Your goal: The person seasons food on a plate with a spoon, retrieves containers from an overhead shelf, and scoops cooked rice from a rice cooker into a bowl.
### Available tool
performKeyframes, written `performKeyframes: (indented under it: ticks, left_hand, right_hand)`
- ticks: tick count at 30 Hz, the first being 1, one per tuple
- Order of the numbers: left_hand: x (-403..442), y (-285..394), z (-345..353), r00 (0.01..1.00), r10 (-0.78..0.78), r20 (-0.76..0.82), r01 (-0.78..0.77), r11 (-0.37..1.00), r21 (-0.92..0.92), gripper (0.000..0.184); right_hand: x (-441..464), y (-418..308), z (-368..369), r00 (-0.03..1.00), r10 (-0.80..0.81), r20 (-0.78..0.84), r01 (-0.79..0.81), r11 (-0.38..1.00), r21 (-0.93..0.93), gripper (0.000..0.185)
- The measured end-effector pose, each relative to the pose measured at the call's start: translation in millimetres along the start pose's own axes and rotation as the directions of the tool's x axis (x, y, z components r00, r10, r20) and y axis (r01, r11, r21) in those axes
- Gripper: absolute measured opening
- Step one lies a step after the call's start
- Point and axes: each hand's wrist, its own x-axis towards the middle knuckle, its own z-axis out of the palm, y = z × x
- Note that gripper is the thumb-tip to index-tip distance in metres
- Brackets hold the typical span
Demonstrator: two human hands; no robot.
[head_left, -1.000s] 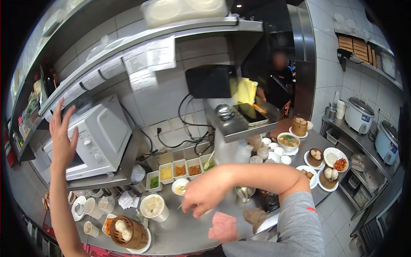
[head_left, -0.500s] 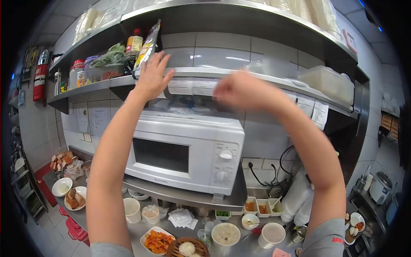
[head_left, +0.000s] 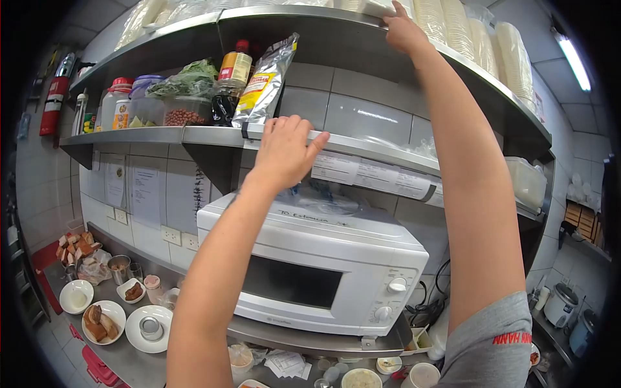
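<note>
- Against the tiled wall [head_left: 372, 119], microwave [head_left: 294, 281] above steel worktop [head_left: 138, 366]
- Left hand [head_left: 288, 152], fingers loosely spread, on lower shelf [head_left: 365, 146] edge
- Right hand [head_left: 404, 29] near stacked containers [head_left: 430, 18] on top shelf [head_left: 278, 13]; cannot tell its grip

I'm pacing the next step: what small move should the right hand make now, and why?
Probably close the right hand around the pale item on the top shelf: its fingers seem right beside it, while the left hand is at the lower shelf's edge.
</note>
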Motion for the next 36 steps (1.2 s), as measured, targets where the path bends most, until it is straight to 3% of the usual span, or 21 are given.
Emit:
performKeyframes:
  ticks: [3,6,12,15,16,19,20,21,22,23,24,26,28,29,31,32,33,35,36]
  left_hand:
    - [-0.5,2.9,-2.9,1.000,-0.010,0.012,0.010,1.000,0.026,0.039]
    - [-0.8,2.2,-3.0,1.000,-0.006,0.008,0.006,1.000,0.007,0.041]
    - [-2.8,-1.4,-1.1,0.999,0.020,-0.034,-0.021,1.000,-0.016,0.041]
    - [-2.0,0.2,-3.9,1.000,0.008,0.012,-0.008,1.000,0.007,0.041]
    - [-1.3,0.5,-6.2,0.999,-0.003,0.043,0.003,1.000,-0.012,0.042]
    - [3.9,-3.5,-2.0,0.994,-0.063,0.085,0.070,0.994,-0.087,0.050]
    - [9.0,-2.2,-0.6,0.980,-0.169,0.104,0.183,0.972,-0.148,0.057]
    - [18.9,1.5,-1.2,0.967,-0.250,0.052,0.254,0.915,-0.314,0.067]
    - [34.6,6.7,1.1,0.943,-0.326,0.069,0.303,0.751,-0.587,0.076]
    - [46.3,31.9,-21.5,0.960,-0.254,0.118,0.222,0.435,-0.873,0.091]
    - [56.1,52.6,-40.5,0.897,-0.304,0.321,0.377,0.150,-0.914,0.101]
    - [74.1,92.2,-62.1,0.886,-0.182,0.426,0.329,-0.398,-0.856,0.107]
    - [74.1,121.0,-70.1,0.862,0.035,0.505,0.409,-0.635,-0.655,0.103]
    - [71.8,137.9,-69.6,0.840,0.157,0.519,0.454,-0.727,-0.515,0.102]
    - [44.9,175.5,-41.9,0.889,0.083,0.450,0.400,-0.618,-0.677,0.090]
    - [34.5,188.9,-37.8,0.823,0.105,0.559,0.457,-0.706,-0.540,0.072]
    - [28.3,199.9,-29.6,0.804,0.171,0.569,0.470,-0.770,-0.432,0.060]
    - [13.6,228.4,-18.3,0.860,0.120,0.495,0.404,-0.753,-0.520,0.053]
    - [11.6,242.1,-13.4,0.890,0.165,0.425,0.388,-0.766,-0.514,0.048]
  right_hand:
    - [11.4,3.9,13.2,0.999,-0.013,-0.051,0.011,0.999,-0.036,0.035]
    - [6.0,-9.9,-10.6,0.979,0.201,-0.025,-0.192,0.961,0.199,0.037]
    - [33.0,22.2,-4.9,0.994,0.084,-0.074,-0.090,0.993,-0.081,0.035]
    - [28.5,50.1,-32.1,0.989,-0.016,-0.150,0.017,1.000,0.008,0.034]
    - [34.1,60.8,-41.1,0.998,-0.026,-0.064,0.021,0.998,-0.065,0.033]
    - [-12.6,33.0,-111.4,0.984,0.097,-0.147,-0.113,0.988,-0.109,0.029]
    - [-14.6,44.1,-119.4,0.984,-0.016,-0.178,-0.001,0.995,-0.095,0.028]
    - [-16.5,59.6,-125.9,0.970,-0.126,-0.208,0.111,0.990,-0.085,0.028]
    - [-19.5,74.3,-131.7,0.942,-0.235,-0.238,0.223,0.972,-0.076,0.027]
    - [-46.5,65.2,-146.2,0.921,-0.264,-0.287,0.260,0.964,-0.051,0.027]
    - [-84.0,47.5,-162.0,0.894,-0.292,-0.340,0.304,0.953,-0.018,0.026]
    - [-143.4,25.9,-185.5,0.875,-0.361,-0.322,0.405,0.911,0.078,0.029]
    - [-202.8,30.8,-177.0,0.876,-0.412,-0.252,0.442,0.894,0.076,0.027]
    - [-236.3,28.5,-173.9,0.877,-0.427,-0.220,0.458,0.881,0.116,0.031]
    - [-293.8,27.0,-168.0,0.753,-0.569,-0.331,0.620,0.782,0.063,0.025]
    - [-323.8,21.4,-171.3,0.874,-0.420,-0.244,0.485,0.789,0.377,0.023]
    - [-344.5,28.4,-174.4,0.873,-0.456,-0.173,0.482,0.751,0.450,0.019]
    - [-369.5,58.6,-176.4,0.746,-0.644,-0.167,0.665,0.717,0.210,0.018]
    - [-377.7,77.8,-184.3,0.765,-0.619,-0.177,0.644,0.730,0.229,0.017]
